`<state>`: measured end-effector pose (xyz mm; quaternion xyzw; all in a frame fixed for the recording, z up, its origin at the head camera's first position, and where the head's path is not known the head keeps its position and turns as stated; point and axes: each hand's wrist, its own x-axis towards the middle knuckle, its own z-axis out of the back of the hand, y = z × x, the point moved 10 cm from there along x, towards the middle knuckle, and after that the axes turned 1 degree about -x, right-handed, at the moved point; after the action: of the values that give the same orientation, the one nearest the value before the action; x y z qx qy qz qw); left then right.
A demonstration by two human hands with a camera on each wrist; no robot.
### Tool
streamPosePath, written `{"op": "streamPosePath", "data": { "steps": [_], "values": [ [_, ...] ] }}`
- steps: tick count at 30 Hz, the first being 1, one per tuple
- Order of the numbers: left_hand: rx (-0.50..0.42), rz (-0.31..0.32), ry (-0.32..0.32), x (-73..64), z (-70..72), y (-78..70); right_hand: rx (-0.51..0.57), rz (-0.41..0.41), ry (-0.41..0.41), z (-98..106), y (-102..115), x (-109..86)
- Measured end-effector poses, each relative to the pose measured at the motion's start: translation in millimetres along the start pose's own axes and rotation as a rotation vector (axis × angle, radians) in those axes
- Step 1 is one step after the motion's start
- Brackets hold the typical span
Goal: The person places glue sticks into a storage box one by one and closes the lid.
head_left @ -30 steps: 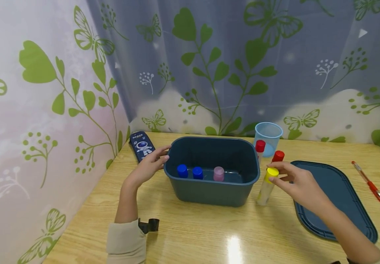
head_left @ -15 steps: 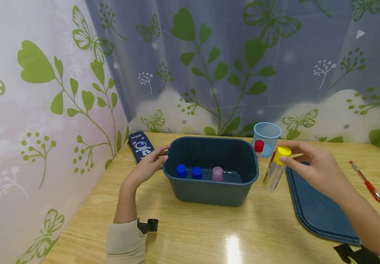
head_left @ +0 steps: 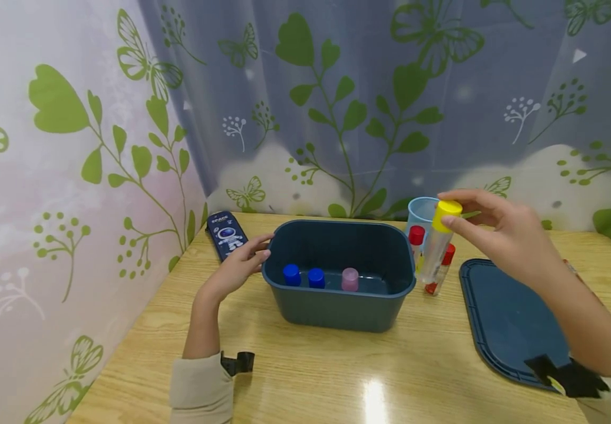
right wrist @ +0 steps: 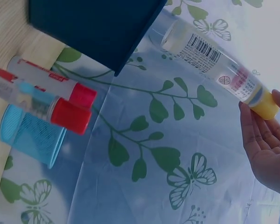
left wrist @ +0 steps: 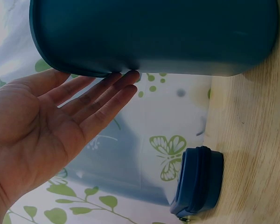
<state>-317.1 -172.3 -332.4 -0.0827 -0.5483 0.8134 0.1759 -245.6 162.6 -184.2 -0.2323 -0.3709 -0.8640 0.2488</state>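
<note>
My right hand [head_left: 501,229] pinches the yellow cap of a clear glue stick [head_left: 435,250] between thumb and fingers. In the right wrist view the glue stick [right wrist: 219,65] hangs at a slant, raised off the table, with a barcode on its label. It is beside the right end of a dark teal storage bin [head_left: 339,309]. Inside the bin, two blue caps [head_left: 291,275] and a pink cap [head_left: 350,279] show. My left hand [head_left: 238,265] rests on the bin's left end, its fingers extended along the outer wall in the left wrist view.
Two red-capped glue sticks [right wrist: 67,114] stand right of the bin, before a light blue mesh cup [head_left: 420,209]. A teal lid [head_left: 512,318] lies on the right, with a red pen partly hidden by my right forearm. A space-print pencil case [head_left: 225,232] lies back left.
My right hand has lifted the yellow-capped glue stick off the table, first rightward, then up and back. The red-capped stick behind it shows more now. My left hand stays put.
</note>
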Motion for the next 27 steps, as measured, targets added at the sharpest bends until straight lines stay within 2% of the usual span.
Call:
{"op": "streamPosePath", "data": {
  "steps": [4,11,18,27],
  "values": [
    [-0.005,-0.001,0.003,0.1,-0.6,0.1,0.023,0.007,0.011,-7.4,5.3,10.1],
    [-0.001,0.001,0.000,0.3,0.3,0.5,0.090,0.069,0.036,-27.5,17.8,30.7],
    [0.004,-0.001,-0.001,-0.3,1.0,0.3,0.142,0.049,0.063,-50.9,23.4,48.0],
    [-0.007,0.007,0.003,-0.9,1.1,0.4,0.211,0.078,0.071,-78.7,33.9,69.0]
  ]
}}
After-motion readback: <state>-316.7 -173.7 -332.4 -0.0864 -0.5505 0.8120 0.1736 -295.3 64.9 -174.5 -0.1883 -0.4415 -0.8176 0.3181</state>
